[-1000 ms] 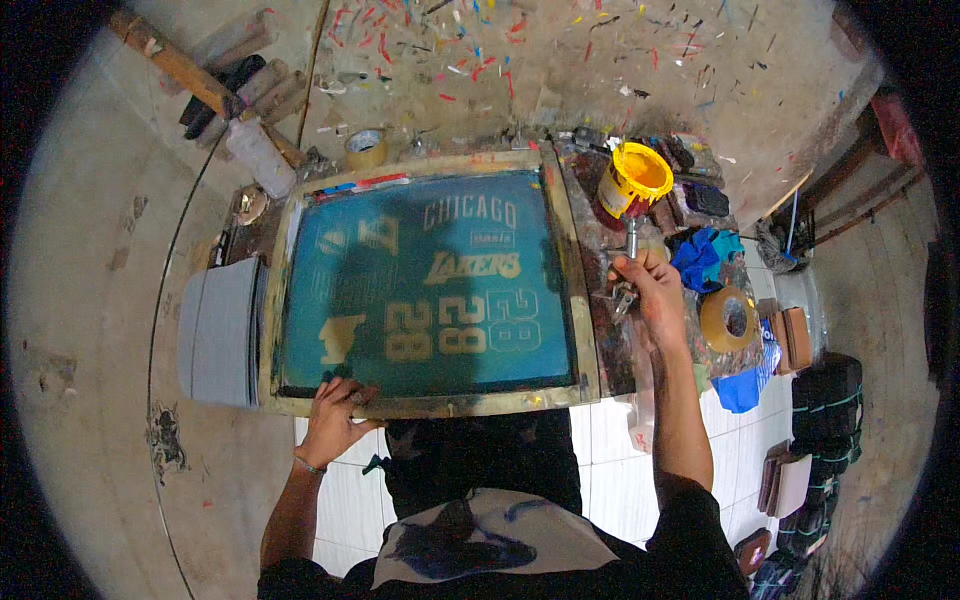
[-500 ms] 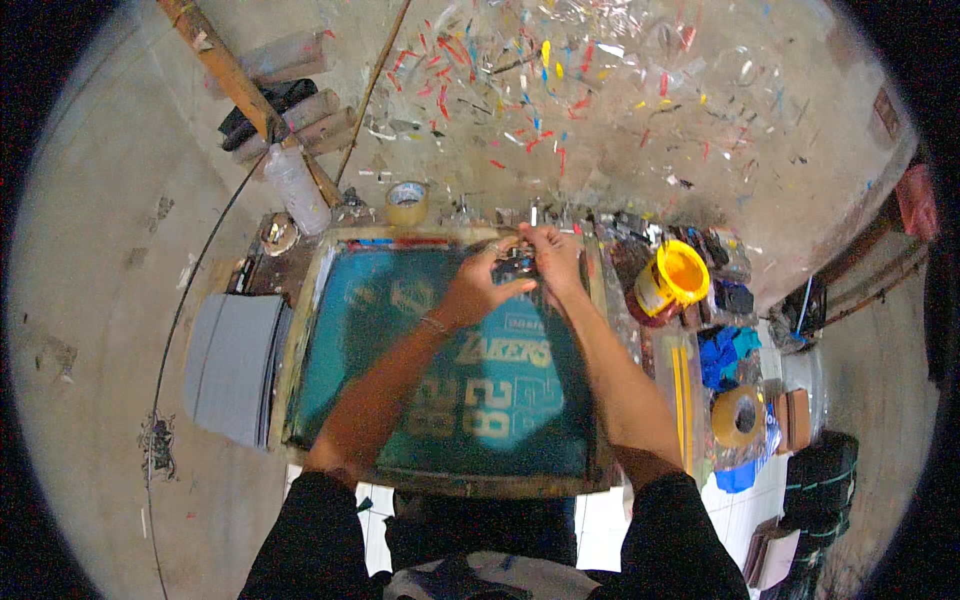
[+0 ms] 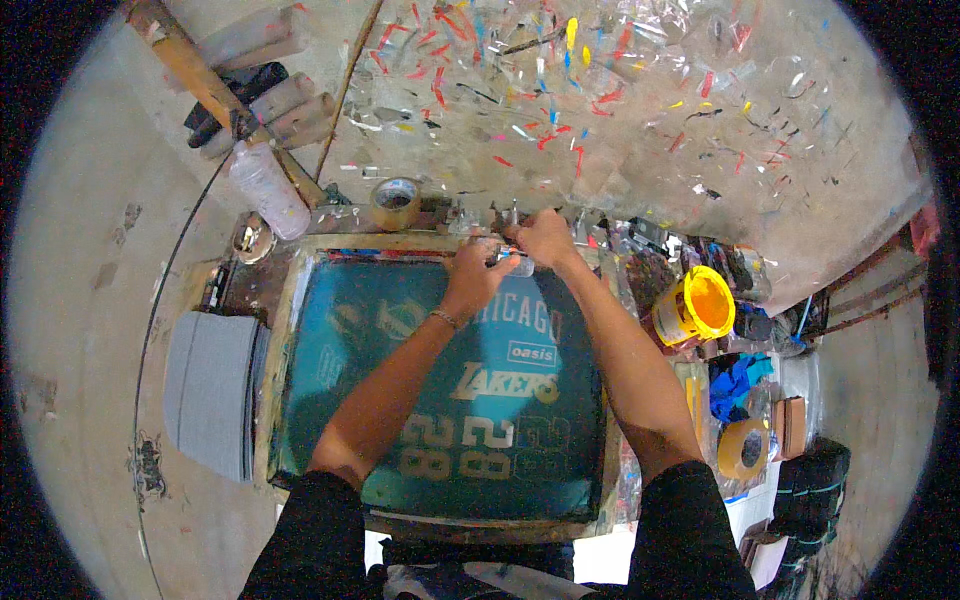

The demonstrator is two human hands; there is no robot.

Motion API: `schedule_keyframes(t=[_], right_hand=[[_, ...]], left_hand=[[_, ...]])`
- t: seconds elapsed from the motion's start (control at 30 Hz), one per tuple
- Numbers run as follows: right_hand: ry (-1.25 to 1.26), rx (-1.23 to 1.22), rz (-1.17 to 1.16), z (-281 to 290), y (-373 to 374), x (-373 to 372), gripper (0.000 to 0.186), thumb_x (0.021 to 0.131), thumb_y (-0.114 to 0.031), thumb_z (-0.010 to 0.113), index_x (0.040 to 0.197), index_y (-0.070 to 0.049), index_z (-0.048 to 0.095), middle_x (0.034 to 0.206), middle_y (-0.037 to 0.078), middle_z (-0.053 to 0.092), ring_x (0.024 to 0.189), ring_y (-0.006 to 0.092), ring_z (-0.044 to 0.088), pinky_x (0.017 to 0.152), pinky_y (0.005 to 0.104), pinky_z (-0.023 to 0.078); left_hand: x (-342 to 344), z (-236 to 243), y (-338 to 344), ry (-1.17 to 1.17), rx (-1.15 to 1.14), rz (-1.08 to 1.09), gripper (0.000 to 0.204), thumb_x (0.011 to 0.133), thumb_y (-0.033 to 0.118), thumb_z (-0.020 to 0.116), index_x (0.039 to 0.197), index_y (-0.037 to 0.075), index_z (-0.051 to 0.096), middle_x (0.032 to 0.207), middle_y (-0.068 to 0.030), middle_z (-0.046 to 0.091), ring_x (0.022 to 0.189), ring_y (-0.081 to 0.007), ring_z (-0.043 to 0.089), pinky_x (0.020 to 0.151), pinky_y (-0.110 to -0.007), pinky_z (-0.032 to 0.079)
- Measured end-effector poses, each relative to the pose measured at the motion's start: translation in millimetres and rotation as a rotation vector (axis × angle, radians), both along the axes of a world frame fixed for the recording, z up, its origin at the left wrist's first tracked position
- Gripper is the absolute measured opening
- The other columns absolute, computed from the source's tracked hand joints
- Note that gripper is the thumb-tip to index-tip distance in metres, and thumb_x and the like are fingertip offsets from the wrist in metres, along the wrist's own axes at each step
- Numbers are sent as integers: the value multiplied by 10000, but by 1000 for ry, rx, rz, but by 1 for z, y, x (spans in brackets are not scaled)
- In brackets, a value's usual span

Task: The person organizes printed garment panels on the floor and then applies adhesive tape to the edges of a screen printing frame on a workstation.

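Note:
A silk-screen printing frame (image 3: 450, 242) with teal mesh and pale lettering lies in front of me. Both hands are together over its far edge. My left hand (image 3: 474, 277) is closed, thumb and fingers bent round a small pale, shiny piece (image 3: 514, 264) too blurred to name. Just right of it, my right hand (image 3: 546, 241) is closed too, its fingertips down by the far rim next to a small upright metal part (image 3: 514, 212). Whatever its fingers grip is hidden.
A yellow tub of orange ink (image 3: 706, 302) stands right of the frame, near a tan tape roll (image 3: 744, 448) and blue cloth (image 3: 733, 388). Clear tape (image 3: 396, 200) and a plastic bottle (image 3: 268, 190) are at the far left. Grey sheets (image 3: 212, 390) are stacked on the left.
My hands have drawn closer together and moved to the frame's far rim, the right hand turning knuckles up. More of the mesh lettering shows. The whole view has shifted slightly.

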State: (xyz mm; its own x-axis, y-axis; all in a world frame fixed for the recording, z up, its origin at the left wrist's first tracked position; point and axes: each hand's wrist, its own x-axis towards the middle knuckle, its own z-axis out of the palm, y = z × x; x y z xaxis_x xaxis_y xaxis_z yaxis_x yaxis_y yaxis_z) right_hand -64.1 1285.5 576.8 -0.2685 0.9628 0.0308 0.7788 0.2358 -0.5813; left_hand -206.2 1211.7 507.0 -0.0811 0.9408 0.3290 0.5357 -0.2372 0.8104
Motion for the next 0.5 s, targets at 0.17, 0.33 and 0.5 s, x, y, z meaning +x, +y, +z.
schedule_keyframes(t=[0.17, 0.33, 0.5], right_hand=[[29, -9, 74, 7, 0, 1, 429, 747, -370, 720, 746, 59, 696, 740, 266, 658, 739, 383, 676, 717, 443, 506], [-18, 31, 153, 4, 10, -4, 432, 767, -375, 721, 759, 56, 687, 739, 263, 655, 773, 373, 672, 716, 455, 497], [8, -56, 201, -3, 23, -1, 372, 800, -353, 711, 732, 11, 682, 682, 240, 635, 653, 365, 627, 652, 445, 477]], left_hand=[[-3, -11, -4, 181, 180, 156, 415, 752, 396, 761, 1043, 111, 687, 1209, -94, 578, 1138, -299, 480, 942, -517, 326], [-6, -5, -8, 256, 32, 202, 424, 768, 414, 744, 1103, 159, 689, 1217, -73, 568, 1170, -304, 474, 961, -536, 327], [-1, -6, -4, 217, 36, 226, 471, 763, 454, 739, 1085, 115, 688, 1209, -97, 574, 1184, -313, 474, 978, -576, 311]])
